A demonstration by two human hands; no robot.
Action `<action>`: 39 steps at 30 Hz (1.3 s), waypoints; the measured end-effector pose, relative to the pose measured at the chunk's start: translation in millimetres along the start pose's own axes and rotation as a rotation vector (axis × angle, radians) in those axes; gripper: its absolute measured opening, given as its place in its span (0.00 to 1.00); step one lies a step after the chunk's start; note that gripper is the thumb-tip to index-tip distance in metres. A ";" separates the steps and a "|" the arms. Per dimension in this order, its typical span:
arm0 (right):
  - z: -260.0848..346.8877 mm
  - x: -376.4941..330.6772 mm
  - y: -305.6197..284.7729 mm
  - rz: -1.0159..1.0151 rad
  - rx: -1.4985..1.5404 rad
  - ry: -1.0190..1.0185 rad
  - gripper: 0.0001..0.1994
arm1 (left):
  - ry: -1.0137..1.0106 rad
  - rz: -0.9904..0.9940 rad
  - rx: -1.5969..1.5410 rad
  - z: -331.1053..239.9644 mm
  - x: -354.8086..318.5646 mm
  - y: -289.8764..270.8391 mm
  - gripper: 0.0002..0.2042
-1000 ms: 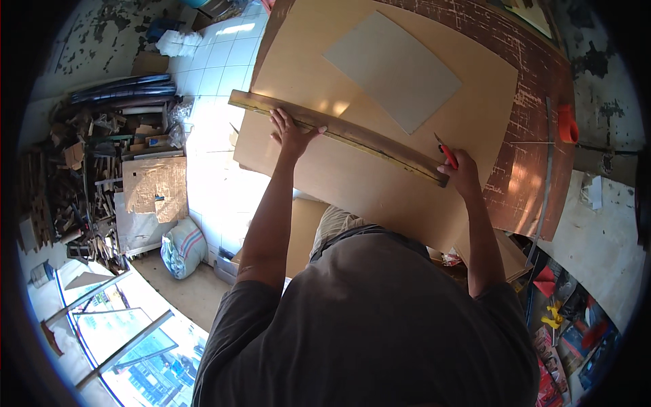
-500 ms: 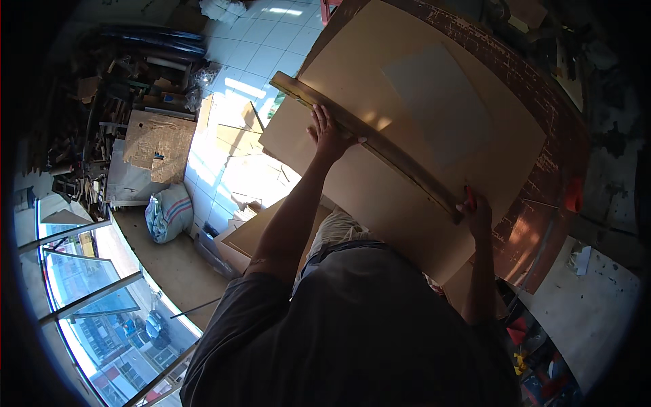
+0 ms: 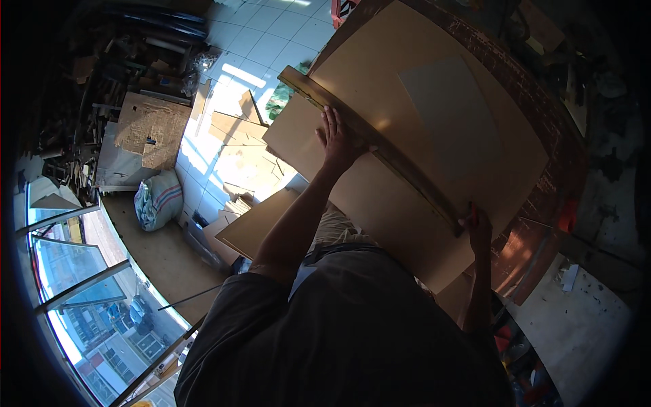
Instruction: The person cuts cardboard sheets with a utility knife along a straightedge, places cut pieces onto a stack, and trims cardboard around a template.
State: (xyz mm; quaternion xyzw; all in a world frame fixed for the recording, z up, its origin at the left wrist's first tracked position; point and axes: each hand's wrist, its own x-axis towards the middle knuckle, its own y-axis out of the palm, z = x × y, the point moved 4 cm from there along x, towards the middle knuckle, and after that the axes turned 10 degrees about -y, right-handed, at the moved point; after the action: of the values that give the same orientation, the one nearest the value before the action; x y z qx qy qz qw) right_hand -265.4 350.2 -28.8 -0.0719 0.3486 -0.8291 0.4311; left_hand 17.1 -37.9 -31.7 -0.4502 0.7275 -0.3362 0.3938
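Observation:
A large tan board (image 3: 407, 88) lies on a reddish worktable (image 3: 542, 129), with a grey sheet (image 3: 451, 115) on top of it. A long wooden straightedge (image 3: 380, 149) runs diagonally across the board. My left hand (image 3: 337, 139) presses flat on the straightedge near its middle, fingers spread. At the straightedge's lower end, my right hand (image 3: 478, 227) is closed on a red pencil (image 3: 472, 211) whose tip touches the board.
Board offcuts (image 3: 234, 159) lie on the white tiled floor to the left. A striped sack (image 3: 157, 198) and a stack of cardboard and wood (image 3: 146, 129) stand further left. Windows (image 3: 81, 292) fill the lower left. A second board (image 3: 261, 220) leans below the table.
The view has swung, so the board and straightedge now sit more to the right and steeper. Both hands keep their places on the straightedge and at its lower end.

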 end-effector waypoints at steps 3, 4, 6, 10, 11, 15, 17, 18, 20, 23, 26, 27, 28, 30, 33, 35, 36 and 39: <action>1.8 0.7 -0.4 0.002 -0.011 0.002 0.21 | 0.003 -0.001 -0.013 -0.9 -0.3 -0.4 0.72; 3.6 1.2 -0.3 -0.001 -0.013 -0.003 0.20 | 0.006 -0.001 -0.014 -1.2 -0.3 -0.8 0.72; -0.3 3.8 -0.5 0.034 0.007 0.019 0.24 | -0.007 0.019 -0.019 -1.1 1.1 -2.2 0.72; -16.5 9.8 -0.1 0.100 -0.060 0.070 0.25 | -0.033 0.083 -0.023 -4.0 0.4 -7.5 0.71; -33.1 5.8 -0.8 0.104 -0.065 0.073 0.25 | -0.038 0.088 -0.026 -4.4 0.0 -6.3 0.71; -33.8 -2.9 5.0 0.051 0.198 0.069 0.20 | -0.050 0.132 -0.023 -6.2 1.7 -0.8 0.72; 1.3 -0.1 -0.6 0.057 0.247 0.091 0.16 | -0.067 0.153 -0.030 -8.4 2.6 -2.5 0.72; -1.0 0.5 -1.2 0.060 0.238 0.098 0.16 | -0.082 0.181 -0.022 -9.2 3.5 -2.4 0.72; -7.8 1.4 -2.4 0.136 0.202 0.160 0.16 | -0.101 0.217 -0.019 -8.0 4.5 0.3 0.72; -5.0 0.5 0.5 0.106 0.234 0.218 0.13 | -0.076 0.185 -0.026 -5.8 4.9 3.4 0.71; 3.2 3.2 3.0 0.058 0.221 0.257 0.12 | -0.091 0.209 -0.023 -3.8 4.7 4.3 0.70; 3.6 2.9 2.6 0.048 0.204 0.283 0.12 | -0.081 0.194 -0.037 -2.9 4.3 4.2 0.70; 4.2 3.8 2.8 0.048 0.199 0.286 0.12 | -0.073 0.179 -0.049 -1.9 4.5 4.0 0.69; -2.6 2.8 -1.3 0.131 0.117 0.286 0.18 | -0.067 0.165 -0.061 -3.0 4.4 7.0 0.69; -14.2 -2.2 -4.4 0.120 0.131 0.290 0.19 | -0.067 0.164 -0.085 -5.3 4.1 7.5 0.69; -20.8 -1.8 -7.3 0.133 0.120 0.270 0.18 | -0.068 0.182 -0.101 -5.9 4.8 7.5 0.68; -22.6 -2.8 -8.5 0.145 0.111 0.247 0.18 | -0.068 0.183 -0.099 -5.9 5.0 7.5 0.68; -20.7 -1.3 -6.9 0.101 0.102 0.259 0.17 | -0.069 0.183 -0.099 -5.3 4.8 7.0 0.68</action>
State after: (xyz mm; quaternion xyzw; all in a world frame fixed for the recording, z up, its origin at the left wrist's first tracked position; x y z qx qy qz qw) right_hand -277.9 364.5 -39.6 0.0756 0.3619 -0.8253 0.4268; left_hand 8.4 -39.1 -36.5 -0.4119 0.7673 -0.2467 0.4251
